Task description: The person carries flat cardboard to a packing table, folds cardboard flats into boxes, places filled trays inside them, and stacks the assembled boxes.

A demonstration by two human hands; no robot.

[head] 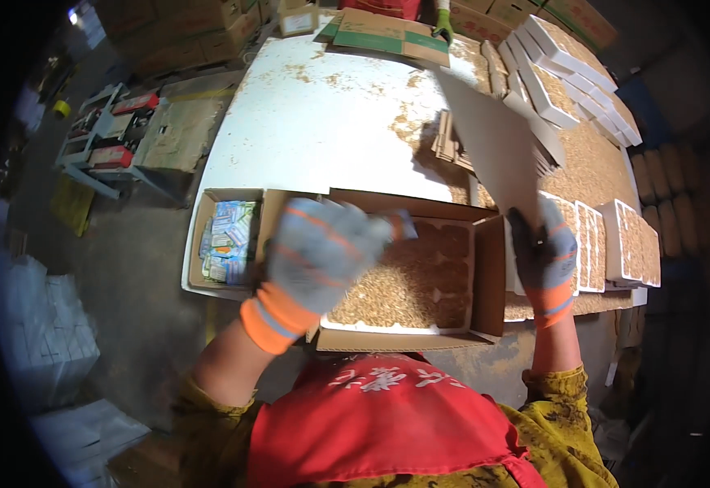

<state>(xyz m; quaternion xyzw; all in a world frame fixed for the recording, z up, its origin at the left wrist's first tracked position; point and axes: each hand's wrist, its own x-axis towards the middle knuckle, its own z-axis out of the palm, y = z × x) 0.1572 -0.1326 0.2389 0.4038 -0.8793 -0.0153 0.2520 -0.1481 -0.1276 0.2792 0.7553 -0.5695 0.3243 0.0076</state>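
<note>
My left hand (324, 247), in a grey and orange knit glove, is over the left part of an open cardboard carton (403, 341). A small blurred blue packet (405, 224) shows at its fingertips, apparently in its grasp. Inside the carton lies a white foam tray (391, 327) filled with wood shavings or similar bits. My right hand (544, 244), gloved alike, grips the lower end of a flat cardboard sheet (495, 140), which stands tilted up beyond the carton's right side. Left of the carton, a smaller box (196, 244) holds many printed packets (229, 235).
Flat cardboard pieces (449, 143) lie on the white table (306, 116). Foam trays (550, 97) are stacked at the back right, more (623, 244) at the right. A co-worker's green-gloved hand (443, 30) touches a folded carton (379, 33) at the far edge. A metal cart (110, 137) stands left.
</note>
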